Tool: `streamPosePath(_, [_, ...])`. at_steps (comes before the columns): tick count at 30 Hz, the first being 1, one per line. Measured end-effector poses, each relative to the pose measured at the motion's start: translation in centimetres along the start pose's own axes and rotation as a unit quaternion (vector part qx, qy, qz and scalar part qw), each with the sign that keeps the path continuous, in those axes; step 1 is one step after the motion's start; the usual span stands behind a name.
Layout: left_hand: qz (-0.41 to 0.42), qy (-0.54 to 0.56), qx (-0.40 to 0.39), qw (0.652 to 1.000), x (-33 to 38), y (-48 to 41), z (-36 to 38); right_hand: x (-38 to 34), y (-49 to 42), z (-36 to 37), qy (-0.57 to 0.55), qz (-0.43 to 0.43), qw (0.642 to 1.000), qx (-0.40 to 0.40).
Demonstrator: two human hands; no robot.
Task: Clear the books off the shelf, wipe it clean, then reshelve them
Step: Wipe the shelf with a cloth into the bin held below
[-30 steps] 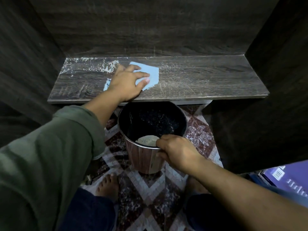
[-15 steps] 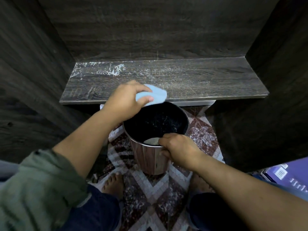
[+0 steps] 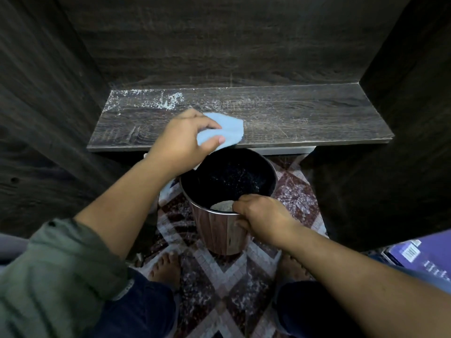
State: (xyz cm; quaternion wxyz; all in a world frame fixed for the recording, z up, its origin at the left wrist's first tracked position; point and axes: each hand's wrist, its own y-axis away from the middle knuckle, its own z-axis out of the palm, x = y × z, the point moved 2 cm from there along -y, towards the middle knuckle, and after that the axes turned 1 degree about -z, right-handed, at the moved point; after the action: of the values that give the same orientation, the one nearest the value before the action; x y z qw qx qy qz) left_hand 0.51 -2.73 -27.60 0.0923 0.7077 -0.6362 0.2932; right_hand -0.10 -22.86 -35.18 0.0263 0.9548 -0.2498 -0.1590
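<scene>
- moved since a second ago: blue cloth [image 3: 227, 128], then spread flat on the shelf [image 3: 305, 118], now bunched in the left hand [image 3: 180, 145] at the shelf's front edge, above the bin's far rim.
- shelf: dark wood-grain board inside a dark cabinet; scuffed and streaked along its length.
- floor [image 3: 219, 276]: red and white patterned covering; two bare feet on it.
- bin [image 3: 219, 230]: round, wood-look wall, metal rim, black inside; sits just below the shelf front; pale lump [image 3: 223, 206] inside by the near rim.
- purple book [image 3: 422, 259]: lower right, off the shelf, beside the cabinet's right wall.
- left hand: thumb and fingers pinch the cloth.
- right hand [image 3: 261, 218]: curled over the bin's near rim, gripping it.
- white residue [image 3: 158, 101]: patch at the shelf's back left.
</scene>
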Motion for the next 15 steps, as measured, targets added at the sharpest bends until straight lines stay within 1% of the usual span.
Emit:
streamPosePath(1, [-0.004,-0.007,0.005,1.000,0.0,0.2,0.2,0.0,0.0,0.0,-0.003,0.000,1.000,0.002])
streamPosePath(2, [-0.015,-0.030,-0.013,0.999,-0.2,0.4,0.7,0.0,0.0,0.0,-0.005,0.002,1.000,0.002])
streamPosePath(4, [-0.059,-0.086,-0.081,0.991,-0.7,0.9,1.9,0.0,-0.1,0.0,-0.003,0.001,1.000,0.001])
streamPosePath(5, [-0.077,-0.094,-0.088,0.989,-0.9,1.0,2.2,0.0,-0.2,0.0,0.003,-0.001,1.000,0.002])
streamPosePath(6, [-0.087,-0.088,-0.071,0.990,-0.9,1.0,2.2,0.0,-0.2,0.0,0.006,-0.003,1.000,0.003])
streamPosePath(7, [-0.084,-0.074,-0.035,0.993,-0.7,0.9,2.0,0.0,-0.2,-0.1,0.007,-0.004,1.000,0.005])
streamPosePath(8, [-0.075,-0.065,0.000,0.995,-0.6,0.8,1.7,0.0,-0.2,-0.1,0.006,-0.004,1.000,0.007])
streamPosePath(9, [-0.067,-0.059,0.018,0.996,-0.6,0.6,1.5,0.0,-0.3,-0.2,0.005,-0.006,1.000,0.011])
streamPosePath(12, [-0.065,-0.068,-0.011,0.995,-1.5,-0.2,0.9,0.1,-0.4,0.0,-0.003,-0.012,1.000,0.021])
streamPosePath(13, [-0.073,-0.069,-0.004,0.995,-2.1,-0.7,0.5,0.1,-0.5,0.1,-0.001,-0.014,1.000,0.023])
streamPosePath(15, [-0.097,-0.061,0.057,0.992,-3.4,-2.5,-0.9,0.1,-0.6,0.1,0.000,-0.012,1.000,0.020])
